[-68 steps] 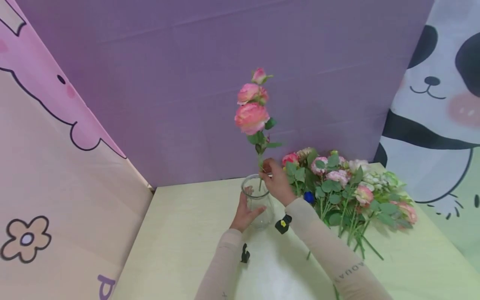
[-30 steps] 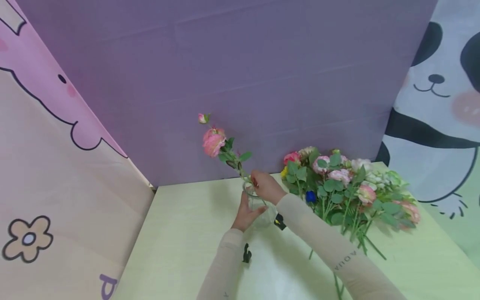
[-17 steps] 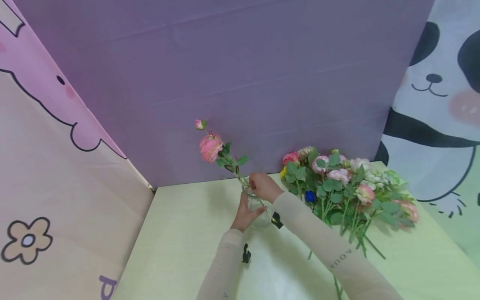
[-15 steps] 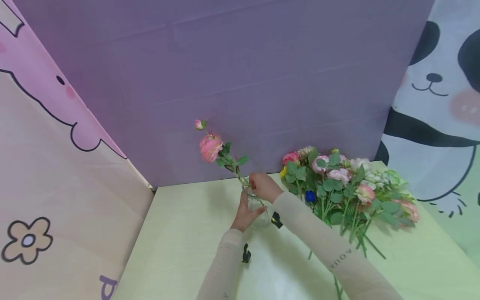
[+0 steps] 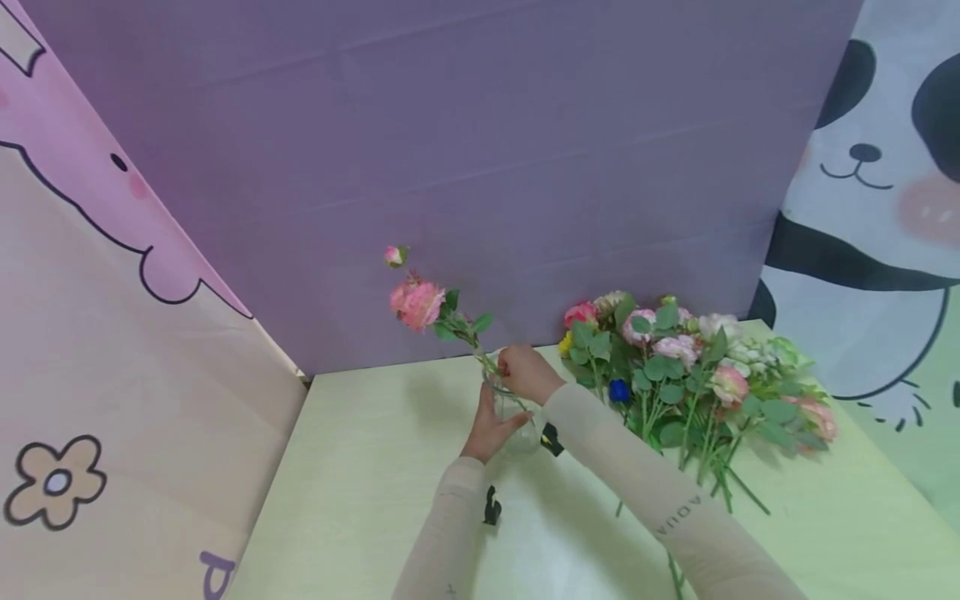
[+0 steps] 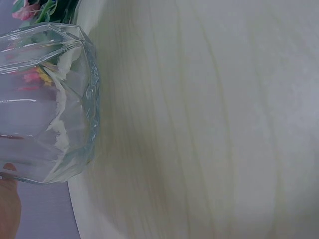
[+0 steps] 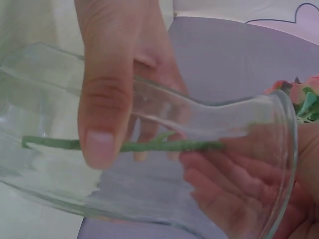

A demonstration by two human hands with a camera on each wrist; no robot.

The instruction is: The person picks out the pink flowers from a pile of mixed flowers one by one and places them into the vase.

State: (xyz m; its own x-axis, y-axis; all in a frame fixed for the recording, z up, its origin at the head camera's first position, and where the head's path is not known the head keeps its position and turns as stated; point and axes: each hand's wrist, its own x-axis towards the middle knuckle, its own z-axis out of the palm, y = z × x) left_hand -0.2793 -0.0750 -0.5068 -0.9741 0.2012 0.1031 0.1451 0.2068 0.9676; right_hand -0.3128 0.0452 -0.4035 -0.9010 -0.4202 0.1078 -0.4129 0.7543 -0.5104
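My left hand (image 5: 491, 429) grips a clear glass vase (image 5: 527, 437) standing on the table, its thumb lying across the near side. At the mouth, my right hand (image 5: 529, 372) holds the stem of a pink artificial rose (image 5: 417, 305). The flower leans left with its blooms above the rim. In the right wrist view the green stem (image 7: 149, 146) runs inside the glass, the left thumb in front of it and the right fingers (image 7: 224, 194) seen through the neck. The left wrist view shows the faceted base of the vase (image 6: 92, 114).
A heap of artificial flowers (image 5: 675, 358) with leaves and long green stems lies right of the vase. Behind the pale table (image 5: 352, 483) stands a purple backdrop (image 5: 450, 125). Cartoon-printed panels rise at both sides.
The rose, first upright above the vase, has come down and tipped left, its stem now inside the glass. My right hand moved down to the rim; the left hand stays on the vase.
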